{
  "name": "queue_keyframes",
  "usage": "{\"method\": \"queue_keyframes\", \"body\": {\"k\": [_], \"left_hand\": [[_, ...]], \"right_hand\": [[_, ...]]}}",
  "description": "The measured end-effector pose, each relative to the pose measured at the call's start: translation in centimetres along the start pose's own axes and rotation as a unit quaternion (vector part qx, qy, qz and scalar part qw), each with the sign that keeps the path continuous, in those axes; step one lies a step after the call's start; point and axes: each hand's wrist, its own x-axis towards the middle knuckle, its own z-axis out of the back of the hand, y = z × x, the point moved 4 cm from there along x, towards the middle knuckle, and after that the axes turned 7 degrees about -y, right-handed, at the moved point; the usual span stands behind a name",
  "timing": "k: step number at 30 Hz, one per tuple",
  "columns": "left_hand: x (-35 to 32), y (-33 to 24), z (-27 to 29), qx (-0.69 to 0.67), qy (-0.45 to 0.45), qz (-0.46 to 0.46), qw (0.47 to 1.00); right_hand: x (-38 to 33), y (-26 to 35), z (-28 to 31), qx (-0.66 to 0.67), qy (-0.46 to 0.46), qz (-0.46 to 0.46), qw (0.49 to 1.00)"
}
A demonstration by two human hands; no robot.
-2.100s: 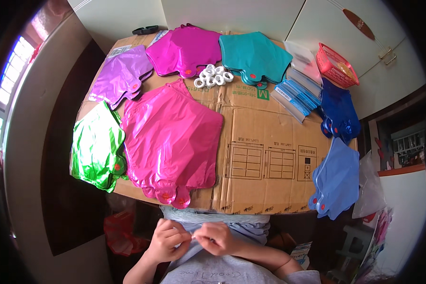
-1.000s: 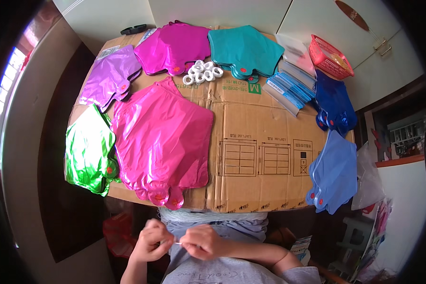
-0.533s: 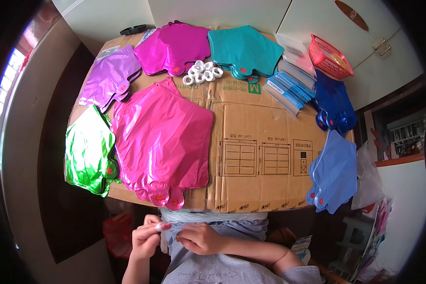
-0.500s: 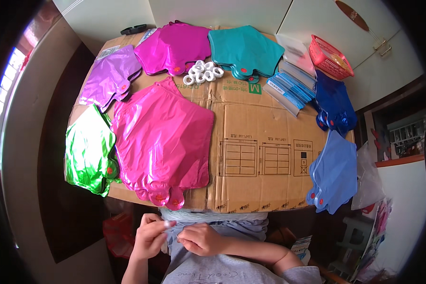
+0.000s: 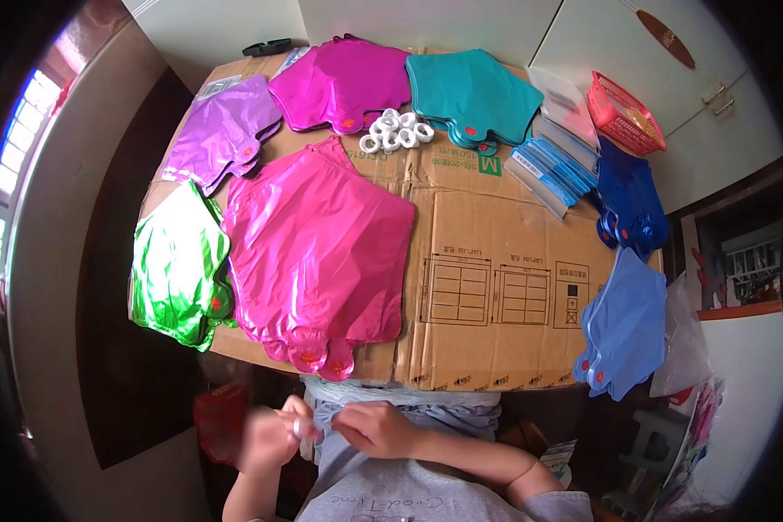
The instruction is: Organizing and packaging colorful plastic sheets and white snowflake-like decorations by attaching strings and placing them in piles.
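My left hand is in front of my lap, below the table's near edge, its fingers curled and partly smeared by motion. A small white ring shows at its fingers; whether it sits round one finger or is pinched cannot be told. Close by on the right, my right hand is closed, back upward, with its fingertips pointing at the left hand; what it holds, if anything, is hidden. Several similar white rings lie heaped at the far middle of the table. Nearest the hands is a large stack of pink flat foil balloons.
Cardboard covers the table. Around it lie green, lilac, magenta, teal, dark blue and light blue foil balloons. Blue-and-white packets and a pink basket stand at the far right.
My left hand has turned and lowered slightly, so the white ring shows more plainly. The right hand has stayed nearly in place. The whole view has shifted a little.
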Motion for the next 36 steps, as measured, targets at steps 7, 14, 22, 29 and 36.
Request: {"method": "queue_keyframes", "body": {"k": [7,14,22,29,36], "left_hand": [[0.2,0.1,-0.3,0.119,0.081,0.008,0.990],[1.1,-0.4,-1.6,0.405,0.158,0.001,0.901],[0.9,-0.7,3.3,-0.127,-0.112,0.007,0.986],[-0.7,0.1,14.1,-0.082,-0.311,0.161,0.933],[-5.0,-10.3,34.3,-0.218,-0.442,-0.010,0.870]], "right_hand": [[0.3,0.1,1.0,0.005,-0.037,0.000,0.999],[0.1,0.9,1.8,0.047,0.005,0.004,0.999],[-2.1,-2.2,3.6,-0.101,-0.017,0.001,0.995],[-10.3,-8.0,9.1,-0.458,0.142,-0.149,0.865],[-11.0,-8.2,9.3,-0.463,0.129,-0.177,0.859]]}}
